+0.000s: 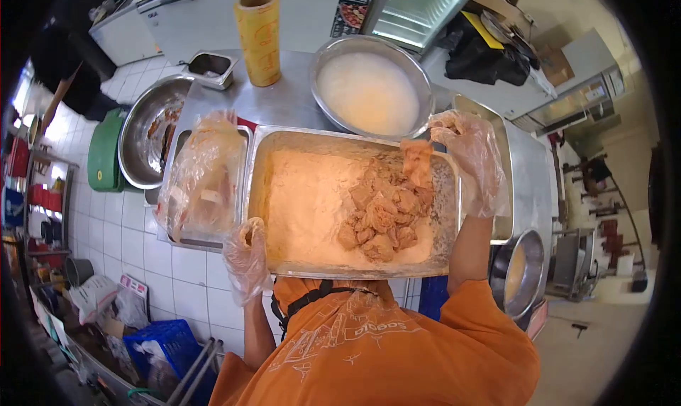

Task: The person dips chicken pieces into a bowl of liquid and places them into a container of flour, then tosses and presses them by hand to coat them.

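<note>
My right hand (472,158), in a clear plastic glove, pinches a flour-coated piece of raw meat (417,163) at the right end of a large metal tray (326,273). Orange-tinted flour (305,200) covers the tray's left part. Beneath the held piece lies a heap of coated meat pieces (383,214). My left hand (245,264), also gloved, is at the tray's front left corner. Its flour-caked fingers are curled, and what they hold, if anything, is hidden.
Behind the tray stands a steel bowl of cloudy liquid (369,87), beside a roll of cling film (259,41). A plastic-covered tray (206,172) sits at the left, another metal tray (502,225) at the right. Outer bowls (138,136) flank the table.
</note>
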